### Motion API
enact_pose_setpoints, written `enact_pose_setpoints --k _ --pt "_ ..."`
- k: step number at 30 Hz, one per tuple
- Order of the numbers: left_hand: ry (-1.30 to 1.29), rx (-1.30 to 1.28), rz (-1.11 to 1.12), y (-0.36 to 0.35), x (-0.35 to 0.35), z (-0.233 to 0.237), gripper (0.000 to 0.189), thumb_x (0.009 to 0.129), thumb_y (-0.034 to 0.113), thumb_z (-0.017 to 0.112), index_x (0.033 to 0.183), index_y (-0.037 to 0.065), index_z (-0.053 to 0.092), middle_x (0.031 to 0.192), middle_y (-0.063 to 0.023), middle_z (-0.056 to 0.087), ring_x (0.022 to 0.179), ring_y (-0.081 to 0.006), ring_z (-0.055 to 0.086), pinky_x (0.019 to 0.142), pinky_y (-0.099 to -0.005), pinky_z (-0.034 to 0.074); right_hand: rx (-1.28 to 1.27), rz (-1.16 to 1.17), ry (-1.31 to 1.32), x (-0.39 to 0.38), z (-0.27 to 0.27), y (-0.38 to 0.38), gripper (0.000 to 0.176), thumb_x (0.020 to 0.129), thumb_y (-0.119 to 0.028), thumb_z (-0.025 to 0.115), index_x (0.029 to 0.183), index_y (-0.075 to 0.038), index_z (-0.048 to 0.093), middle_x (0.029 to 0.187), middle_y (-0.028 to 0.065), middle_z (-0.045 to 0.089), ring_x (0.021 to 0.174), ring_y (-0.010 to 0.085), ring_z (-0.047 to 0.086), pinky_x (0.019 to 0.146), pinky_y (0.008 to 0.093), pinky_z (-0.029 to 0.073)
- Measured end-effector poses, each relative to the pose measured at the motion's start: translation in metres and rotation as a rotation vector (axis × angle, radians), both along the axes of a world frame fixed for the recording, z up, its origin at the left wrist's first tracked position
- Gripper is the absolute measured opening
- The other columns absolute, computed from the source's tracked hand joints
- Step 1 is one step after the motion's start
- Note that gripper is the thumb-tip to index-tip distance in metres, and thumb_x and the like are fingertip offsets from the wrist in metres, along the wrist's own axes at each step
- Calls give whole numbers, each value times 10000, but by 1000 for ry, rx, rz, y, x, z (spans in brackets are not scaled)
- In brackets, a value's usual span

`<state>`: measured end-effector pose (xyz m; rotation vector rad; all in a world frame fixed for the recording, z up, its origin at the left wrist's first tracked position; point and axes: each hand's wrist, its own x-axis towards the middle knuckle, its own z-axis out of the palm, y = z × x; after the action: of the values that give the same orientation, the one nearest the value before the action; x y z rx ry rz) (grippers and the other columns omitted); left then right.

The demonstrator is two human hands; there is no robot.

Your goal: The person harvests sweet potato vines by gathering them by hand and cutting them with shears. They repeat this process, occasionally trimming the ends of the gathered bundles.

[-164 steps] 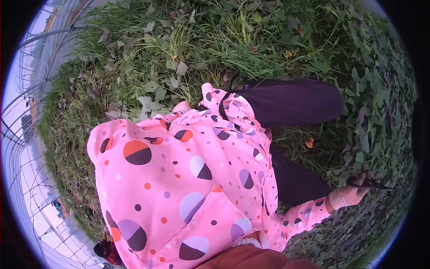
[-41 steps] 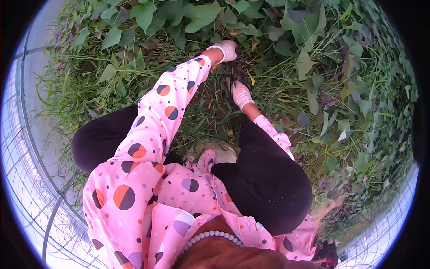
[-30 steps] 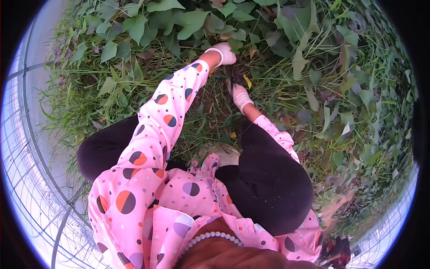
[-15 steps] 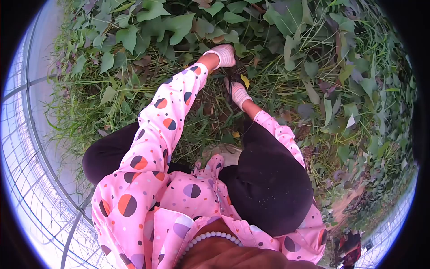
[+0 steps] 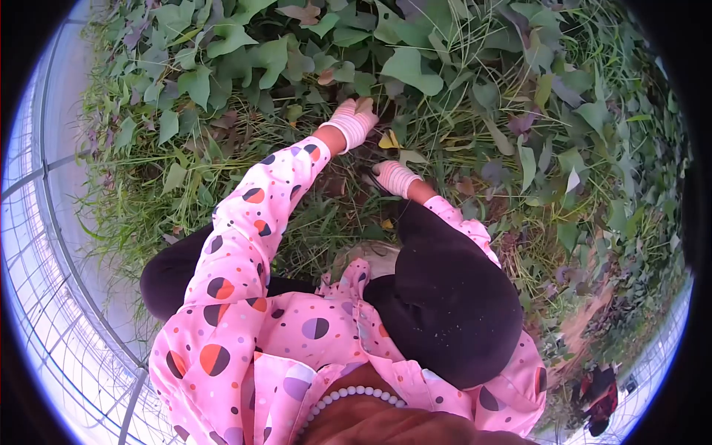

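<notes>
Pink spotted sleeve [image 5: 245,215] runs out past the black knee [image 5: 445,297]; person is crouched. R hand [image 5: 397,178], striped glove, sits low near the ground at the edge of the grass [image 5: 326,215], fingers curled under; can't tell if it holds anything. Yellow leaf [image 5: 388,139] lies between the hands. L hand [image 5: 352,119] is further out, fingertips buried under the vine leaves [image 5: 408,67]; grip hidden, can't tell.

Judgement: the work sits at the vine bases, in the gap betw. the hands. To do it well, L parts the foliage & pins it aside so the base shows. R works close to the soil, clear of L fingers.
</notes>
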<state>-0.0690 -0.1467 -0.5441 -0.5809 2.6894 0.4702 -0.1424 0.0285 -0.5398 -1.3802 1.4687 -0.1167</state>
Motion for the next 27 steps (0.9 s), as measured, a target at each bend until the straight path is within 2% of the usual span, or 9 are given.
enact_pose_setpoints --k 2,6,8,13,18,19,20,23,27 --pt "-394 148 -134 -21 -4 103 246 859 195 573 1073 79 614 928 -181 656 878 -376 618 791 -443 485 -52 -56 -42 -6 8 10 540 846 -521 547 878 6 658 784 251 622 779 414 612 701 429 501" --pt "-255 272 -6 -88 55 199 275 903 215 531 1110 38 567 910 -214 636 877 -398 598 748 -433 478 -31 -139 -150 -18 12 28 439 831 -464 607 912 -37 666 750 190 646 659 324 607 652 371 486" --pt "-251 178 170 -118 78 278 264 900 197 545 1097 26 578 917 -206 643 860 -381 608 747 -393 488 -94 -345 -260 -23 12 37 495 825 -515 589 927 -38 670 806 196 657 764 375 622 729 402 495" --pt "-275 -266 277 -98 158 415 174 874 207 579 978 85 645 848 -167 647 828 -367 609 719 -420 479 -158 -620 -332 -34 37 41 311 831 -321 674 833 -12 636 663 124 613 592 174 577 589 334 478" --pt "-179 -104 457 -31 208 446 181 861 193 581 978 90 673 835 -144 655 815 -350 617 730 -408 490 -197 -896 -604 -66 144 22 233 851 -263 655 828 -33 627 661 27 610 559 101 544 530 259 435" --pt "-105 -162 401 -20 212 449 171 854 196 583 953 86 670 814 -139 651 799 -344 620 718 -406 490 -393 -818 -493 -81 134 14 176 860 -211 642 857 -35 632 669 0 612 548 77 530 516 234 422" --pt "-36 -233 349 -11 210 449 163 848 198 586 929 83 667 793 -134 647 783 -339 622 706 -404 490 -329 -912 -438 -83 199 3 120 857 -141 627 868 -22 634 694 1 630 578 72 545 539 223 433" --pt "62 -366 285 3 190 433 109 826 199 600 860 104 642 768 -96 637 757 -300 626 702 -391 491 -543 -636 -479 -101 276 -29 56 831 -56 627 851 -9 651 731 0 648 639 38 546 611 193 440" --pt "244 -303 207 14 148 424 127 802 236 622 832 115 645 723 -92 635 715 -310 629 663 -399 498 -677 -277 -338 -77 372 -63 331 779 -54 678 1107 -54 632 833 -29 631 671 23 508 627 199 441"
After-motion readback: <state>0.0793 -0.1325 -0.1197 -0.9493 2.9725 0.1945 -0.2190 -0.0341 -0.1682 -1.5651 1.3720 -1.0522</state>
